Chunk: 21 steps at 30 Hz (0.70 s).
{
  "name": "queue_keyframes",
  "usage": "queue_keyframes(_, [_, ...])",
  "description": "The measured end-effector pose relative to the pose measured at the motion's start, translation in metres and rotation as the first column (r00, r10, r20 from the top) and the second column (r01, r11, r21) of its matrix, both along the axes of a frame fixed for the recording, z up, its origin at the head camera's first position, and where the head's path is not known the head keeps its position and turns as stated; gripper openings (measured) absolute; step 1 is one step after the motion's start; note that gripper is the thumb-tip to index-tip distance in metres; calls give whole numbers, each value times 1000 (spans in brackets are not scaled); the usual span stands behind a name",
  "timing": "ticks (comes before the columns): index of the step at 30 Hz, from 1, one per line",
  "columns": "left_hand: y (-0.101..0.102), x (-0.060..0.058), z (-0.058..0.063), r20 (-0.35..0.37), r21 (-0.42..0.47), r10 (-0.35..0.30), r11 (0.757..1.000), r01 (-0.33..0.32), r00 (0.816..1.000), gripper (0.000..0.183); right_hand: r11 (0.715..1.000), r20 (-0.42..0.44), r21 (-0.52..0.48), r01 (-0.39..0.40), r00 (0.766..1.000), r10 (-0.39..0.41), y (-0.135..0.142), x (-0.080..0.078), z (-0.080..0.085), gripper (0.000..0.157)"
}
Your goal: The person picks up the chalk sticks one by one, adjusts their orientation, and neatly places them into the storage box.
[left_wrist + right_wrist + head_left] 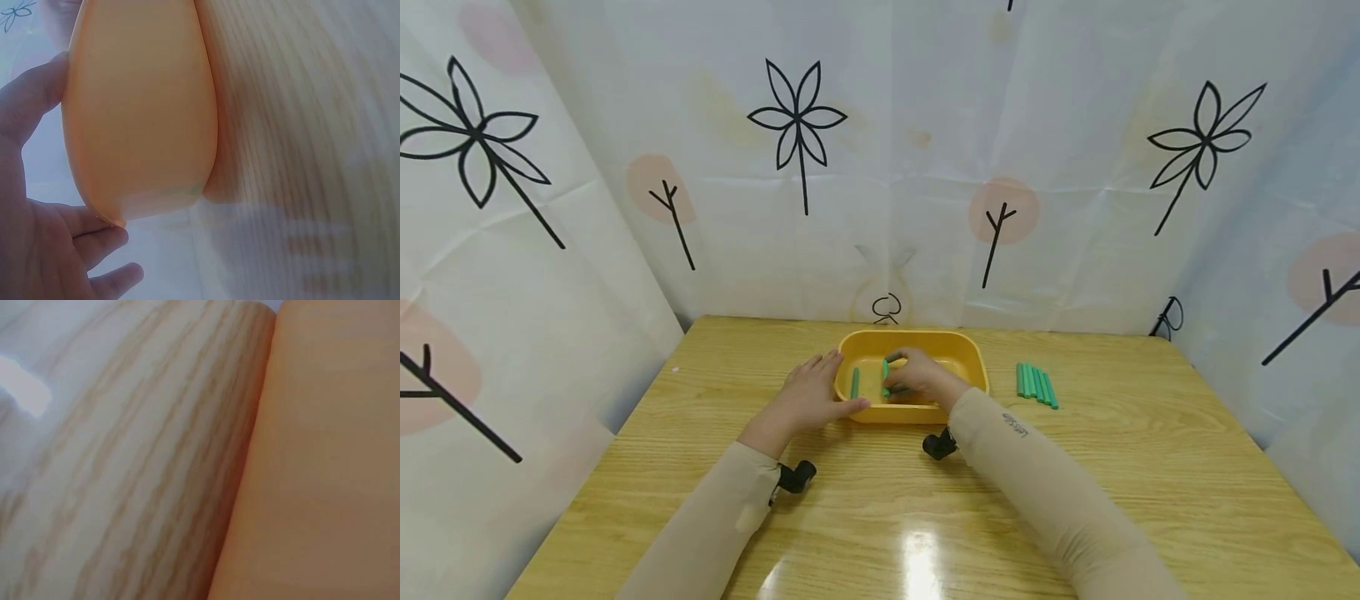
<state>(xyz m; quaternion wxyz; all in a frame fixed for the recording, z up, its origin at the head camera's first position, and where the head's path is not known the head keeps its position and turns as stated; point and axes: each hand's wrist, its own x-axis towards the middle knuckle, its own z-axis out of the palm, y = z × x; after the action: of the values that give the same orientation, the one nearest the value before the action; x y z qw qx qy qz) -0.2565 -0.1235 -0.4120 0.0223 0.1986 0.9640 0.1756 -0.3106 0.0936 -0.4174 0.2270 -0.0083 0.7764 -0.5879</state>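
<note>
In the head view, a yellow plastic tray (pixel 912 414) with rounded corners stands on the table. My left hand (pixel 808 396) holds its left front corner, thumb on the front rim and fingers along the left rim; the left wrist view shows the same hand (pixel 44 244) against the tray wall (pixel 140 112). Reaching over the front rim, my right hand (pixel 921 379) pinches an upright-looking green stick (pixel 885 379) inside the tray. Another green stick (pixel 854 383) lies to its left on the tray floor. Only tray wall (pixel 331 456) and table show in the right wrist view.
Several green sticks (pixel 1037 384) lie side by side on the wooden table (pixel 865 508), right of the tray. A white patterned curtain (pixel 880 167) hangs behind the table and on both sides. Small black cameras (pixel 796 477) are strapped to both wrists.
</note>
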Motion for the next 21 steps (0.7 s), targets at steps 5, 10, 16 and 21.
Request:
queue_keyframes(5, [1,0,1,1,-3,-3,1000,3,1000,103,1000,18,1,6,1000,-6,-3,0,0,58])
queue_keyframes(10, [1,-1,1,4,-3,0,1000,0,1000,104,1000,23,27,5,1000,-6,-4,-1,-2,59])
queue_keyframes(16, [0,-1,0,-6,-3,-6,1000,6,1000,103,997,16,72,-4,1000,3,-4,0,-1,57])
queue_keyframes(21, [0,1,3,3,1,-2,1000,2,1000,102,997,21,71,3,1000,-4,-4,0,-2,53])
